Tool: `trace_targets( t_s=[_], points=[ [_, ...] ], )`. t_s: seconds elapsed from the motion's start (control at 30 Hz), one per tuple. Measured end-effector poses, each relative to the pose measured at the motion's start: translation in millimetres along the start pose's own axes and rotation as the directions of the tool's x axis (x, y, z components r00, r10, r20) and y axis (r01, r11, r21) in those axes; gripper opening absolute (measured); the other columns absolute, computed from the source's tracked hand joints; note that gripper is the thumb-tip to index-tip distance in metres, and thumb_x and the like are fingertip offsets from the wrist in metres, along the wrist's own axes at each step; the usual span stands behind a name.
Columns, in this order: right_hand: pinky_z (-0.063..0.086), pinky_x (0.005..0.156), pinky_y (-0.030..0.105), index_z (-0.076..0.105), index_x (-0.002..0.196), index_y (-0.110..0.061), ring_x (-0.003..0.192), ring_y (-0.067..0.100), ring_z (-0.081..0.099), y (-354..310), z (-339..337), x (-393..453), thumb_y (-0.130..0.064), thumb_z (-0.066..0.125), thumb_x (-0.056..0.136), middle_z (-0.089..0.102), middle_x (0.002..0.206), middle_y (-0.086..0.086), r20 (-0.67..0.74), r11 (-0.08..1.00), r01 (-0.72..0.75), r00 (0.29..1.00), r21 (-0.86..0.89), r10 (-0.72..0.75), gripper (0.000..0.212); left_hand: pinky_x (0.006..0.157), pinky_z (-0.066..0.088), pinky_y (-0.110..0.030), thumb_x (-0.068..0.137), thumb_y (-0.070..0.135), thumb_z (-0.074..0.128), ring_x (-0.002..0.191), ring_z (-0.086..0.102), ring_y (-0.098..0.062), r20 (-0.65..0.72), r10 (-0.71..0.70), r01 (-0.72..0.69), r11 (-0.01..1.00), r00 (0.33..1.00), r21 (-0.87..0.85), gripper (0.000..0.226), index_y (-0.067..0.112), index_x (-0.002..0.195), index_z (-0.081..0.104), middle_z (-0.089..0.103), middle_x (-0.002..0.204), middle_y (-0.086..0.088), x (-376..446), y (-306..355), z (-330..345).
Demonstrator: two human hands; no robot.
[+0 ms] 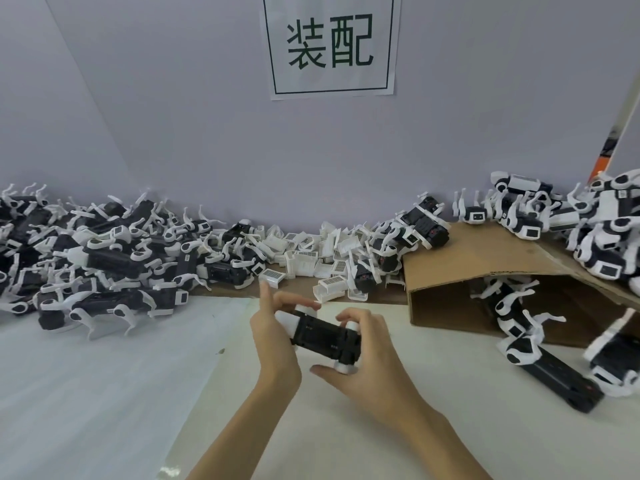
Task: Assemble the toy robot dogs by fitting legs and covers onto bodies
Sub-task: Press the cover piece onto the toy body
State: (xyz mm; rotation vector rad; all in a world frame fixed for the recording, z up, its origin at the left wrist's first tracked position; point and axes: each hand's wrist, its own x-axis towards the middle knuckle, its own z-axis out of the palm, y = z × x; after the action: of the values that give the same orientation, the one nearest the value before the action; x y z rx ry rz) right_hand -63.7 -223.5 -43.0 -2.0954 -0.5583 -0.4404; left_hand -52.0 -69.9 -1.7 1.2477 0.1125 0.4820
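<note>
A black toy dog body [325,337] is held just above the white table [104,393], between both hands. The left hand [273,344] wraps its white end, fingers curled over the top. The right hand [367,358] pinches the other end, with fingertips above it and thumb below on a white joint.

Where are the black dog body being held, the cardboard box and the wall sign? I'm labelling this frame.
black dog body [323,336], head view, on its dark middle.
cardboard box [485,251], head view, on its top flap.
wall sign [330,43], head view, on the printed characters.
</note>
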Motion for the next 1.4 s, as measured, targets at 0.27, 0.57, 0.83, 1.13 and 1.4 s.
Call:
trace_targets(
  t_s=[0.27,0.57,0.83,1.13,1.4],
  points=[
    [0.054,0.095,0.026,0.053,0.124,-0.019,0.124,0.02,0.054,-16.7,-2.1,5.6,-0.013,0.093,0.073,0.054,0.14,-0.005,-0.171,0.887,0.348,0.896,-0.302,-0.41,0.065,0.099,0.045,-0.043,0.101,0.069,0.044,0.108,0.073,-0.027,0.274,-0.064,0.187,0.874,0.959,-0.448,0.082,0.006,0.055,0.066,0.076,0.11,-0.015,9.7,18.7,-15.5],
    [0.053,0.101,0.024,0.053,0.128,-0.018,0.13,0.019,0.054,-17.1,-16.6,8.2,-0.001,0.087,0.073,0.046,0.153,-0.004,-0.138,0.8,0.428,0.841,-0.421,-0.523,0.067,0.095,0.048,-0.038,0.106,0.064,0.041,0.121,0.069,-0.021,0.395,-0.104,0.324,0.773,0.913,-0.545,0.078,0.011,0.05,0.059,0.065,0.148,-0.007,3.2,22.1,-13.1],
    [0.059,0.084,0.027,0.058,0.124,-0.035,0.107,0.012,0.071,-9.4,-18.7,8.9,-0.047,0.09,0.073,0.07,0.117,-0.019,-0.148,0.938,-0.098,0.977,0.331,0.154,0.061,0.096,0.041,-0.034,0.103,0.075,0.028,0.114,0.061,-0.011,0.383,-0.017,-0.02,0.995,0.924,0.093,0.068,0.026,0.115,0.074,0.076,0.118,0.008,7.4,7.7,-3.3],
    [0.062,0.073,0.033,0.062,0.128,-0.043,0.099,0.015,0.073,7.7,-26.1,11.6,-0.058,0.074,0.088,0.074,0.11,-0.008,0.131,0.866,-0.307,0.952,0.395,0.278,0.044,0.07,0.052,-0.032,0.075,0.062,0.084,0.079,0.069,-0.017,0.398,0.127,-0.288,0.881,0.909,0.376,0.046,0.029,0.095,0.06,0.071,0.083,0.005,11.5,-7.6,-12.9],
    [0.048,0.103,0.021,0.066,0.129,-0.025,0.126,0.007,0.057,7.1,-27.2,8.1,-0.011,0.085,0.083,0.063,0.131,-0.015,-0.148,0.998,0.032,0.989,0.052,-0.024,0.052,0.105,0.041,-0.037,0.072,0.078,0.081,0.125,0.047,0.012,0.607,0.27,-0.622,0.605,0.747,0.497,0.07,0.047,0.124,0.045,0.062,0.125,0.03,7.8,-9.2,-11.8]
  ],
)
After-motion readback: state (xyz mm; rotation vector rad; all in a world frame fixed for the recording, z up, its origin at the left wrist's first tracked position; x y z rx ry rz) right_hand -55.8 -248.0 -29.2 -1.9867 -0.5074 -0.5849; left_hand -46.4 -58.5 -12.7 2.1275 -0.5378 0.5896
